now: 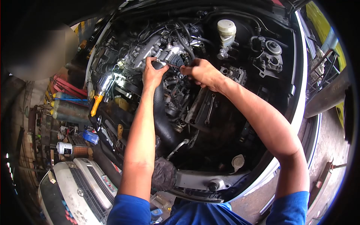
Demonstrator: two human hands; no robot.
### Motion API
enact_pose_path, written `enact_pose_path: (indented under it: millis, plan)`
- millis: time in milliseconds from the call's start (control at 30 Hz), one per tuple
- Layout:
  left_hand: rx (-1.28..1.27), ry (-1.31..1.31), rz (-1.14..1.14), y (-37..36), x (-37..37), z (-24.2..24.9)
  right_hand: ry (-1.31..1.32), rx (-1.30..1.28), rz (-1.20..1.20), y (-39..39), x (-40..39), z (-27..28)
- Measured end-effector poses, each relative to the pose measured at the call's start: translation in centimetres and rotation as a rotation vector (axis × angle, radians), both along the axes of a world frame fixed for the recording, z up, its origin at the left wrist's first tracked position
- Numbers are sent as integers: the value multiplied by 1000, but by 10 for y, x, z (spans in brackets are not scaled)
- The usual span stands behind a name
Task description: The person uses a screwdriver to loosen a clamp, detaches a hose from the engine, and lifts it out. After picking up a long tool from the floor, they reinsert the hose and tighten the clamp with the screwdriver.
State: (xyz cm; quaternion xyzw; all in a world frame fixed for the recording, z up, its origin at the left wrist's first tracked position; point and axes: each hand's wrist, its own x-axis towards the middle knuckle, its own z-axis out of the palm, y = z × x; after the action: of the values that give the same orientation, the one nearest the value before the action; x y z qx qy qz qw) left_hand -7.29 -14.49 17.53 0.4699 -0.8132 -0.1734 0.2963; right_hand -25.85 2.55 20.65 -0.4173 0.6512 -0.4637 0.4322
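Observation:
My left hand (153,75) is closed around the upper end of a thick black hose (160,108), with thumb and fingers at its rim where a metal band shows. The hose curves down through the engine bay toward the front. Opposite it, my right hand (202,74) is closed on a thin-shafted tool (173,65); the shaft points left to the hose end, and its handle is hidden in my fist. Behind both hands lies the silver engine (150,50) with its wiring. Below my right hand a combination wrench (210,108) rests on a dark engine part.
A work lamp with a yellow handle (97,105) lies at the left of the bay. A white-capped reservoir (227,28) stands at the back right. The bay's pale fender edge (300,75) runs along the right. Another person's blurred head (41,52) is at upper left; a white vehicle (80,183) stands at lower left.

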Motion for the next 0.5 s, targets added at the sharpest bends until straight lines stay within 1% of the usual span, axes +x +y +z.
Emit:
enact_pose_path:
  millis: [33, 67, 200, 300, 333, 433, 467, 500]
  plan:
    - [-8, 10, -5, -1, 1, -2, 247, -158, -18, -4, 0, -13]
    - [-15, 20, -10, -1, 1, -2, 493, -315, -37, -4, 1, -13]
    - [11, 13, 1, 0, 0, -2, 1237, -695, -21, 7, -1, -16]
    - [-1, 28, -20, -3, 0, -3, 1203, -691, -27, 9, 4, -14]
    - [0, 16, -11, -3, 1, -4, 956, -550, -86, 6, 9, -13]
    - [0, 4, 2, 0, 0, -2, -176, 6, -70, 1, 1, 1]
    - [-5, 13, -7, -1, 1, -3, -295, 116, -49, -2, -3, -1]
    - [-12, 20, -16, -2, 2, -4, -49, -6, -52, -4, -2, -4]
